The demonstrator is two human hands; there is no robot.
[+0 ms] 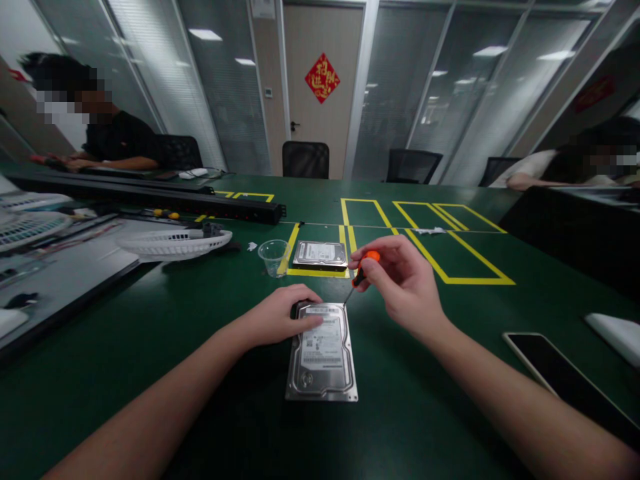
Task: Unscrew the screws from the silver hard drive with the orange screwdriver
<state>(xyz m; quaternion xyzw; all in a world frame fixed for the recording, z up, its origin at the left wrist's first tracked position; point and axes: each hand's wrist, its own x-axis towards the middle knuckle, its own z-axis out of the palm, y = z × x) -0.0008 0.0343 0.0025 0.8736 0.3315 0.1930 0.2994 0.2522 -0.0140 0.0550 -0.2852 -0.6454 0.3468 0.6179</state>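
A silver hard drive (327,373) lies flat on the green table in front of me, label side up. My left hand (287,313) grips its far left corner, thumb across the label and fingers over the far edge. In my right hand (400,277) is a screwdriver (359,276) with an orange and black handle, held tilted between thumb and fingers. Its thin shaft reaches down to the far right corner of the drive; the screw under the tip is too small to make out. A second hard drive (320,253) lies just beyond, inside a yellow tape outline.
A clear plastic cup (274,257) stands left of the second drive. White fan grilles (173,245) and a long black bar (200,203) lie at left. A phone (565,380) rests at right. Two people sit across the table, far left and far right.
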